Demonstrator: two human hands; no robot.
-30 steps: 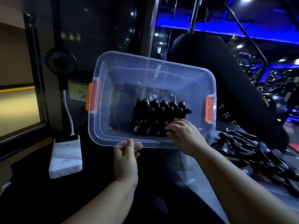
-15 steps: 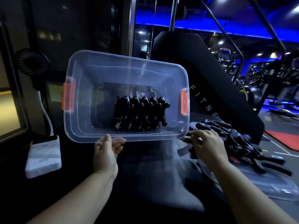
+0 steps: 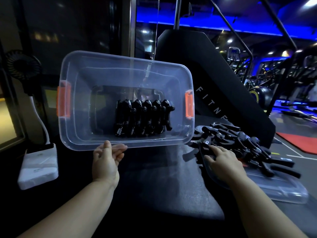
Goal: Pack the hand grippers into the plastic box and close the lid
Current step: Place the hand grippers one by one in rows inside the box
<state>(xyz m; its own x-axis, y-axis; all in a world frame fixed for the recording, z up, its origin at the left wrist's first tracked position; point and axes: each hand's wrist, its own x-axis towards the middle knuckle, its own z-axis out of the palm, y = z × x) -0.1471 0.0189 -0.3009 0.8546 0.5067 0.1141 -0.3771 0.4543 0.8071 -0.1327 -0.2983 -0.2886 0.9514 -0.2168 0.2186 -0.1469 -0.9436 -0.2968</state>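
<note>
– Well, what do you have at the far left?

– From my screen, a small black fan [image 3: 23, 66] on a white stalk, and below it a white power bank [image 3: 38, 166] lying on the dark surface.

– And the left hand?

– My left hand [image 3: 106, 162] grips the near rim of the plastic box [image 3: 120, 71], thumb on the rim, fingers curled beneath it. I see the box tipped up with its open mouth facing me, an orange latch [image 3: 63, 98] on its left end and another on its right.

– Anything inside?

– A tight row of black hand grippers [image 3: 144, 120], side by side against the bottom, nearer the right end.

– Then the right hand?

– My right hand [image 3: 223, 162] lies palm down just right of the box, fingers reaching out nearly straight. The fingertips touch the near handles of a loose pile of grippers [image 3: 243, 145]; I see none of them wrapped round anything.

– Where is that pile?

– I see it heaped on the clear lid [image 3: 283, 193], which lies flat at the right, apart from the box.
</note>
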